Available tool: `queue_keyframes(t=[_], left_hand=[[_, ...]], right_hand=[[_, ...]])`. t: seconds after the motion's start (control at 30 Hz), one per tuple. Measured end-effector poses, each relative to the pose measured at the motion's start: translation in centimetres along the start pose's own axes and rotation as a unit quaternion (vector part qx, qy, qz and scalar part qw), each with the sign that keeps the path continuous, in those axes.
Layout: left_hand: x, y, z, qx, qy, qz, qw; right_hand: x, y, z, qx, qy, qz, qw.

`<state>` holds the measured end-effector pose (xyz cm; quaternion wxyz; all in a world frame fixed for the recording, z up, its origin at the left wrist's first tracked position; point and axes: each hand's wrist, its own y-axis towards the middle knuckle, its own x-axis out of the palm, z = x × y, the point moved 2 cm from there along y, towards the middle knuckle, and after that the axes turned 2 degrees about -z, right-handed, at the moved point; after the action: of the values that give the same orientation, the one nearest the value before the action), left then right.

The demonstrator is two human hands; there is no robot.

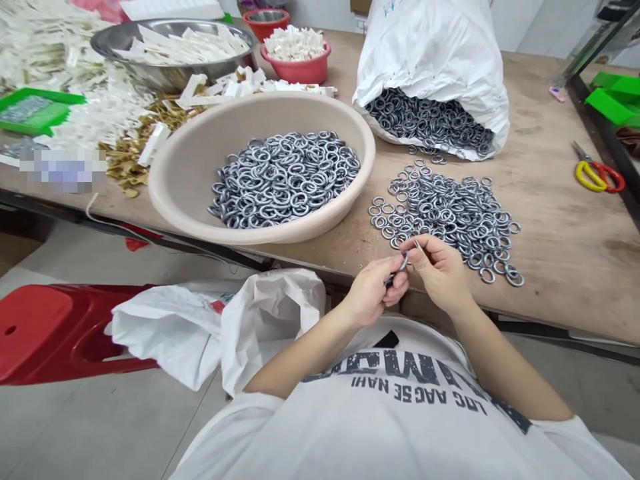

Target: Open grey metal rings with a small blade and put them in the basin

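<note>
My left hand (374, 288) and my right hand (436, 268) meet at the near edge of the wooden table (565, 220), fingers pinched together around a small grey metal ring (403, 261). Just beyond them lies a loose pile of the same rings (450, 213) on the table. A beige basin (190, 160) to the left holds several more rings. A white sack (435, 60) lies open behind the pile, spilling rings from its mouth.
Scissors with red and yellow handles (597, 175) lie at the right. White plastic parts and brass pieces (125, 160) cover the far left, with a steel bowl (175, 47) and red bowls (297, 63). A red stool (55, 333) and a white bag (220, 327) are beside me.
</note>
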<state>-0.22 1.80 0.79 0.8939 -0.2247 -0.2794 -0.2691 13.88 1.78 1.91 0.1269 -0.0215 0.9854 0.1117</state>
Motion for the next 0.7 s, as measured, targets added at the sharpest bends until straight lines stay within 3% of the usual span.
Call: queue_keyframes(t=[0.1,0.27,0.53,0.7], left_hand=[[0.1,0.3,0.0,-0.008,-0.042,0.000,0.999],[0.2,0.6,-0.3,-0.001,-0.044,0.027,0.999],[0.8,0.4,-0.4,0.007,-0.036,0.032,0.999],[1.9,-0.8,-0.3,-0.011,0.012,-0.057,0.998]], right_hand=[[-0.6,-0.6,-0.4,-0.044,-0.091,0.024,0.995],[-0.8,-1.9,-1.3,-0.110,-0.266,-0.032,0.957],[-0.6,-1.8,-1.4,-0.122,-0.295,-0.037,0.947],[-3.3,-0.2,0.6,-0.022,-0.240,0.068,0.968]])
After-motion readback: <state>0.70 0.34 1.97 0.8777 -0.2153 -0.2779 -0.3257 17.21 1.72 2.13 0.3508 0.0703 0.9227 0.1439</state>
